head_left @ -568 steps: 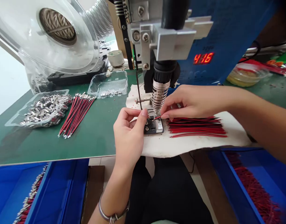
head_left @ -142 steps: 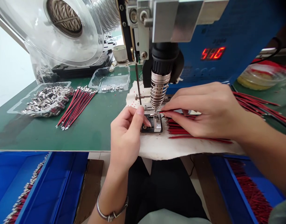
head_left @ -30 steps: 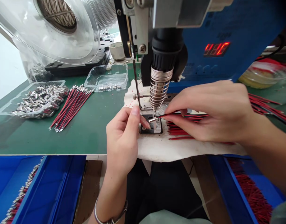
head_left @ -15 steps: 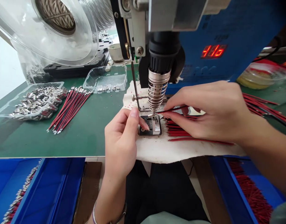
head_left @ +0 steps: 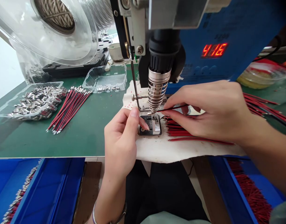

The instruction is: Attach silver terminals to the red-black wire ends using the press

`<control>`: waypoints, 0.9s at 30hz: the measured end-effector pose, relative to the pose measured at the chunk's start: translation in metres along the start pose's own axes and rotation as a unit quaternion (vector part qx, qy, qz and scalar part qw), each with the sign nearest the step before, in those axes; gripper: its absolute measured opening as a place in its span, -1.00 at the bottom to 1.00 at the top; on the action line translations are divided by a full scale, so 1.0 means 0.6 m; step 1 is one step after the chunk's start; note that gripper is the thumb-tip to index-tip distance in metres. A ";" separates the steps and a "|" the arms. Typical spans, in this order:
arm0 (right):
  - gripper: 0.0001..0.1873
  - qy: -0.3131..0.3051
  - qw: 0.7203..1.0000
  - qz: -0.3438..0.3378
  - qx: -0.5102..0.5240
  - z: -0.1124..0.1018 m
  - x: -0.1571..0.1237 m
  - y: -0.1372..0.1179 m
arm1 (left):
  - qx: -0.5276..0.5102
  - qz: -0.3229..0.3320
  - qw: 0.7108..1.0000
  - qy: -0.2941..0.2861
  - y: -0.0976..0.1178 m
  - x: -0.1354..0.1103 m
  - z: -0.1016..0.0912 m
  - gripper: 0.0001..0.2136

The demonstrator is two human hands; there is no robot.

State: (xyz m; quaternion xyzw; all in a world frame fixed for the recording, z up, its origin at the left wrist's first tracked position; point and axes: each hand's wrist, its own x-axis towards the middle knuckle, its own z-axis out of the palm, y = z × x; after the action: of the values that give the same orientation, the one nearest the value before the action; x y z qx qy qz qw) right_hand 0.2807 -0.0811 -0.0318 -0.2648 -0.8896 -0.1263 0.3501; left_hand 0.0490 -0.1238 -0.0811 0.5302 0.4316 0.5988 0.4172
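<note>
My right hand pinches a thin red-and-black wire between thumb and forefinger. The wire's left end reaches the tip of a soldering iron with a coiled metal guard, above a small metal fixture on a black base. My left hand is at the left of that fixture, partly curled, thumb against the fingers and one fingertip stretched over the base. Whatever its fingers hold, if anything, is hidden. A thin feed tube comes down beside the iron. Below my right hand lies a row of red-and-black wires.
At left are a tray of metal connectors and a bundle of wires with metal ends. A clear tray stands behind. The blue machine has a red display. Blue bins sit below the table edge.
Both hands hold almost the same place. The wire's end and the iron tip stay close together, with only a slight shift there. The red digits on the display look different.
</note>
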 end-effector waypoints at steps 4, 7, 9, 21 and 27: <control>-0.88 -0.002 1.000 0.002 -0.001 0.000 -0.001 0.000 | 0.012 -0.003 1.000 0.003 0.001 -0.001 0.000 -0.59; -0.89 -0.005 1.000 0.009 0.004 0.001 -0.002 -0.001 | 0.011 -0.003 1.000 0.002 0.002 -0.001 0.001 -0.59; -0.89 -0.002 1.000 0.004 0.009 0.002 -0.002 -0.001 | 0.016 -0.007 1.000 0.003 0.003 -0.002 0.001 -0.58; -0.90 -0.005 1.000 0.011 0.022 -0.003 -0.001 -0.006 | 0.002 -0.002 1.000 0.002 0.002 0.001 0.001 -0.60; -0.88 -0.006 0.999 0.020 0.027 -0.001 -0.002 -0.006 | 0.011 0.000 1.000 0.002 0.002 -0.001 0.001 -0.60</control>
State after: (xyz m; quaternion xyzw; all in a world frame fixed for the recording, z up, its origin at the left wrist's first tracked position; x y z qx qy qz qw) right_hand 0.2796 -0.0846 -0.0322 -0.2732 -0.8895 -0.0934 0.3541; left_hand 0.0496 -0.1248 -0.0799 0.5332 0.4391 0.5953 0.4105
